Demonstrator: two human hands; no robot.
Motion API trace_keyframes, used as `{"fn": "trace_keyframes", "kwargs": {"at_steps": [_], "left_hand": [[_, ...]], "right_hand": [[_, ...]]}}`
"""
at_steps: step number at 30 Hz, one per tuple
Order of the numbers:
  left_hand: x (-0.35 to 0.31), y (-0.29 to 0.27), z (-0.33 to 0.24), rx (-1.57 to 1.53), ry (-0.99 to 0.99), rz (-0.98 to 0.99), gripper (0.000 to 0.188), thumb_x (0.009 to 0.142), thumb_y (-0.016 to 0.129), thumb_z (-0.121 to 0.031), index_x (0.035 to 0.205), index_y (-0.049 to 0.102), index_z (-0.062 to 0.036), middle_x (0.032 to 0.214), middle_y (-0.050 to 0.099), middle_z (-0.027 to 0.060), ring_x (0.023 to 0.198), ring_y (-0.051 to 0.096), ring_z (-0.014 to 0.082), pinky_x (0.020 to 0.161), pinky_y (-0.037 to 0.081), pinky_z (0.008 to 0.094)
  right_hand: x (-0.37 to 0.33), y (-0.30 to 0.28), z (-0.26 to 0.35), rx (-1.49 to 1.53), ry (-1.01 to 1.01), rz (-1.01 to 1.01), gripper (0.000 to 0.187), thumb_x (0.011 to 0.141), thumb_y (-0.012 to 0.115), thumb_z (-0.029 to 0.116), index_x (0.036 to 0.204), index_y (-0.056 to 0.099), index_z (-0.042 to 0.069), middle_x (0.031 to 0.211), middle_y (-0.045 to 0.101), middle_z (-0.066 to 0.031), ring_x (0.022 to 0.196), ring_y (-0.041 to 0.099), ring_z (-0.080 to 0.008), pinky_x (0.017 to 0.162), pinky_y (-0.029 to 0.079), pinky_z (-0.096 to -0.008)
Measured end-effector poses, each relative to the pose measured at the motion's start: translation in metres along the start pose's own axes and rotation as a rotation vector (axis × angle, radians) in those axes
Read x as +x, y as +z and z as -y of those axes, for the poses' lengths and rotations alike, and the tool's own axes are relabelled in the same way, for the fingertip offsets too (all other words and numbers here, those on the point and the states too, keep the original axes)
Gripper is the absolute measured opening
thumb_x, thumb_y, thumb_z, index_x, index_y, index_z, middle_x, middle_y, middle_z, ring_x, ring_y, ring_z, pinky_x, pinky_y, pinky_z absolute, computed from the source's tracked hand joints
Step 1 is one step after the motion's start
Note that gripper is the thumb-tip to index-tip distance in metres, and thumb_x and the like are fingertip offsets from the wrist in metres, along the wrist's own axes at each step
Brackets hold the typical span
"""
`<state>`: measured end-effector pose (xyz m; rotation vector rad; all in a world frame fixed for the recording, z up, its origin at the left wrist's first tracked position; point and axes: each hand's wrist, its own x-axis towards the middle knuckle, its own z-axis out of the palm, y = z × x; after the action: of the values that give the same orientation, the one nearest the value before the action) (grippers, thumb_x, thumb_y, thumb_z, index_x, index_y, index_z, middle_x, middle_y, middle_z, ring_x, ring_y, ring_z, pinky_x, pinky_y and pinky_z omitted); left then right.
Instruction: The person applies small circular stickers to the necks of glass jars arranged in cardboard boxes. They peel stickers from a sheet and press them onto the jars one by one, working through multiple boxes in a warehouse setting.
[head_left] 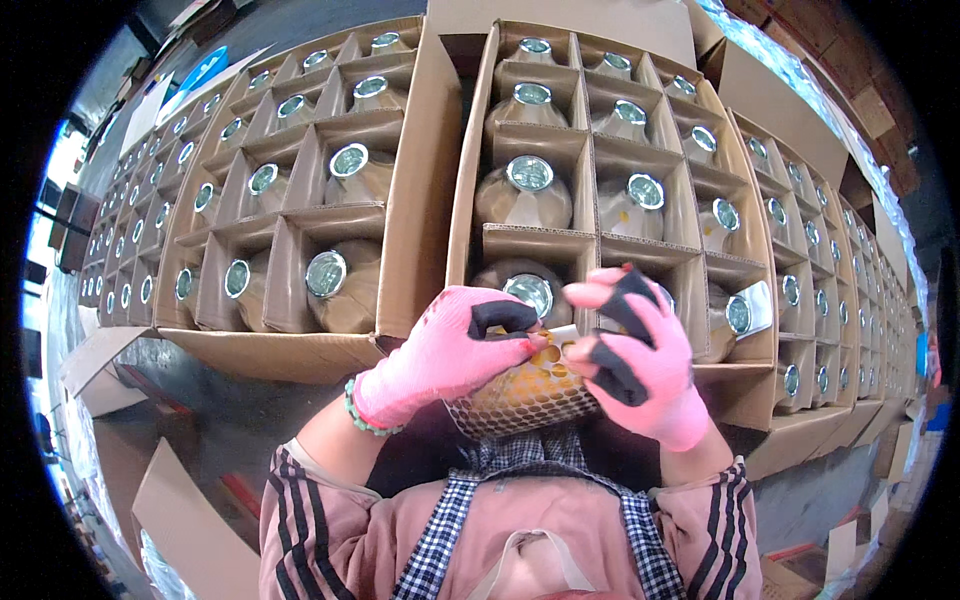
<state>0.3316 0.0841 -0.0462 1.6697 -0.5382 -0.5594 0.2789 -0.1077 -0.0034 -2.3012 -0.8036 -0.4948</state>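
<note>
My left hand (450, 340), in a pink fingerless-tipped glove with black patches, pinches the top edge of a sheet of round stickers (525, 400). The sheet is pale with rows of round spots, yellow toward its upper part. My right hand (640, 350), gloved alike, has its fingers spread at the sheet's upper right corner. One of its lower fingertips is at the sheet's edge; whether a sticker is on it is too small to tell. Just beyond the hands, a glass jar with a silvery rim (528, 293) sits in the nearest cell of a divided carton (455, 240).
Another divided carton (270, 350) of similar jars stands to the left, and more cartons (815, 425) line the right. A white slip (758, 305) sticks up by a jar at the near right corner. Loose cardboard flaps (185, 520) lie at lower left.
</note>
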Motion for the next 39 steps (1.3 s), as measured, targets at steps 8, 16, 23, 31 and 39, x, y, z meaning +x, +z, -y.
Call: {"fn": "trace_keyframes", "kwargs": {"at_steps": [8, 16, 23, 31, 39], "left_hand": [[0.017, -0.02, 0.008, -0.067, -0.157, 0.19, 0.021, 0.069, 0.07, -0.015, 0.081, 0.063, 0.0007, 0.071, 0.061, 0.0007, 0.07, 0.053, 0.0053, 0.066, 0.042, 0.0216], [0.019, -0.026, 0.011, -0.022, -0.007, 0.257, 0.024, 0.069, 0.071, -0.021, 0.08, 0.063, -0.0007, 0.071, 0.062, 0.0044, 0.069, 0.054, 0.0075, 0.066, 0.043, 0.0236], [0.02, -0.03, 0.016, -0.038, 0.081, 0.311, 0.026, 0.072, 0.068, -0.023, 0.079, 0.061, 0.001, 0.066, 0.059, 0.0068, 0.065, 0.051, 0.0091, 0.062, 0.042, 0.0255], [0.021, -0.03, 0.022, -0.026, 0.106, 0.271, 0.025, 0.072, 0.068, -0.022, 0.079, 0.061, 0.0012, 0.066, 0.059, 0.0059, 0.066, 0.049, 0.0077, 0.063, 0.041, 0.0255], [0.021, -0.034, 0.021, -0.074, -0.001, 0.329, 0.023, 0.07, 0.069, -0.019, 0.081, 0.063, -0.0006, 0.07, 0.062, 0.0037, 0.069, 0.052, 0.0071, 0.066, 0.042, 0.0241]], "right_hand": [[0.065, 0.01, -0.083, -0.041, 0.243, 0.014, 0.009, 0.064, 0.066, 0.009, 0.071, 0.061, 0.007, 0.128, 0.042, -0.014, 0.123, 0.031, -0.0337, 0.101, 0.025, -0.0414], [0.111, 0.081, -0.128, -0.382, 0.195, 0.727, 0.022, 0.067, 0.066, 0.022, 0.084, 0.063, 0.009, 0.138, 0.028, -0.0091, 0.127, 0.019, -0.0409, 0.103, 0.022, -0.0465], [0.112, 0.098, -0.138, -0.612, 0.072, 0.822, 0.02, 0.069, 0.062, 0.022, 0.084, 0.064, 0.009, 0.132, 0.033, -0.0145, 0.125, 0.023, -0.0403, 0.101, 0.024, -0.0499], [0.108, 0.096, -0.132, -0.604, -0.025, 0.629, 0.023, 0.065, 0.064, 0.017, 0.086, 0.062, 0.007, 0.124, 0.041, -0.0164, 0.121, 0.03, -0.0384, 0.098, 0.027, -0.0484], [0.101, 0.05, -0.091, -0.071, 0.177, -0.01, 0.023, 0.07, 0.066, 0.018, 0.087, 0.059, 0.004, 0.096, 0.057, -0.0132, 0.094, 0.054, -0.0286, 0.083, 0.042, -0.0353]]}}
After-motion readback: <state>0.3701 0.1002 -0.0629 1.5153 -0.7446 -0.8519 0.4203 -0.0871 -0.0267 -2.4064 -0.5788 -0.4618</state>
